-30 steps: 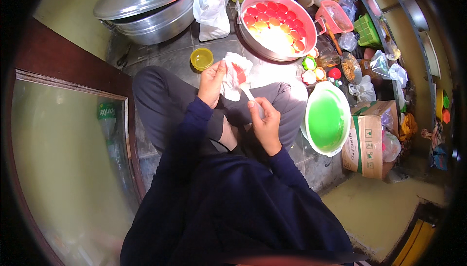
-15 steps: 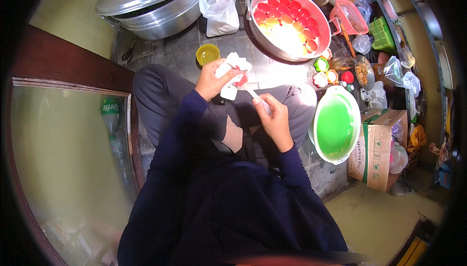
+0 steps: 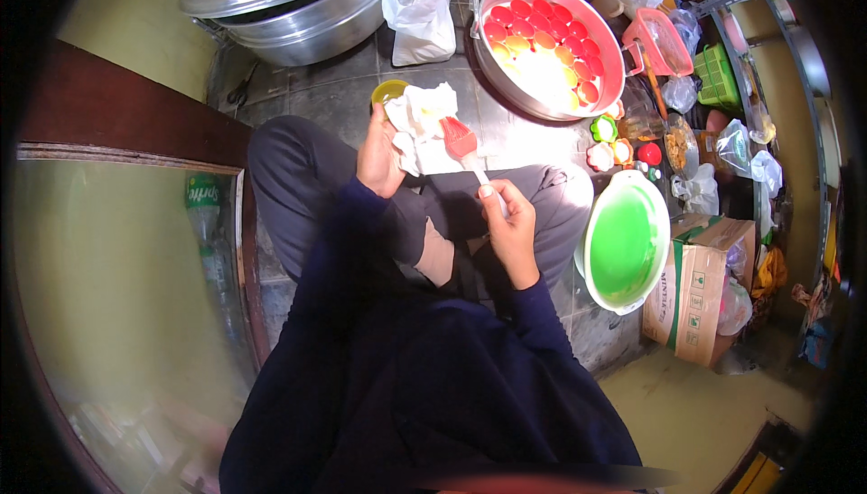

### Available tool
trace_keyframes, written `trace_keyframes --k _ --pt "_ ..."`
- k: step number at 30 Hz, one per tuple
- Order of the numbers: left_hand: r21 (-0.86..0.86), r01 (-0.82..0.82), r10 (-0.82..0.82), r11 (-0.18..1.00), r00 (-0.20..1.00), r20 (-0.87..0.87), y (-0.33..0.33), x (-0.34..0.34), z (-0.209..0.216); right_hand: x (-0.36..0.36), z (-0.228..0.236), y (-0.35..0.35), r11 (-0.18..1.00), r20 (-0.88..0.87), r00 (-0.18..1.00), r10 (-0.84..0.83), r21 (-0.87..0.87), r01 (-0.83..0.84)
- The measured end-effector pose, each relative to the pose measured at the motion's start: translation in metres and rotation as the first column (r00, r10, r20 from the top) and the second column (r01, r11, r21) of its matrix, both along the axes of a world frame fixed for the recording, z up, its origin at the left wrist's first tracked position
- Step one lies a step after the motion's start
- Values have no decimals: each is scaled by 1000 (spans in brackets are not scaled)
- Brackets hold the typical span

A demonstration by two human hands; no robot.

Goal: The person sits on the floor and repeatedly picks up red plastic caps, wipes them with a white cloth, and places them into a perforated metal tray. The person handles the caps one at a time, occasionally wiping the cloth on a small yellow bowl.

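My right hand is closed around the pale handle of a pastry brush with red bristles. The bristles lie against or just beside the edge of a crumpled white paper tissue. That tissue rests spread in my left hand, whose thumb side faces up while some fingers are hidden behind the paper. Just beyond it, a small yellow bowl is partly covered by the tissue. Both hands are above my crossed legs.
A round metal pan with several red cups stands ahead. To the right are a white basin of green liquid and a cardboard box. A large lidded pot and white plastic bag stand far left.
The brush bristles have come out of the tissue that was pinched around them. My left hand has turned and loosened, so the tissue lies more spread out, now overlapping the yellow bowl in view.
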State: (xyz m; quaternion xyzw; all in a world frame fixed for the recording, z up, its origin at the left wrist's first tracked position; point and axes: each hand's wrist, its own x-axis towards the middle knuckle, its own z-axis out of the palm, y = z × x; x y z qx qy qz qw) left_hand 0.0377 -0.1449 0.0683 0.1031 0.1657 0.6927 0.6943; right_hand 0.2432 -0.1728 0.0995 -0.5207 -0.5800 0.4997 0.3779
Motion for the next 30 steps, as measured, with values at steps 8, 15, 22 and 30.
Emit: trace_keyframes --k 8,15,22,30 --pt "73 107 -22 992 692 -722 -1 2 -1 -1 17 11 951 380 924 48 265 -159" --pt "-2 -32 12 999 436 -900 -1 4 -3 -3 18 15 940 394 916 77 278 -199" --pt "-129 -165 65 978 824 -562 4 -2 -18 -4 11 11 991 223 973 57 108 -83" --pt "-14 -39 18 999 716 -697 -3 0 -16 -15 14 18 976 227 963 146 123 -177"
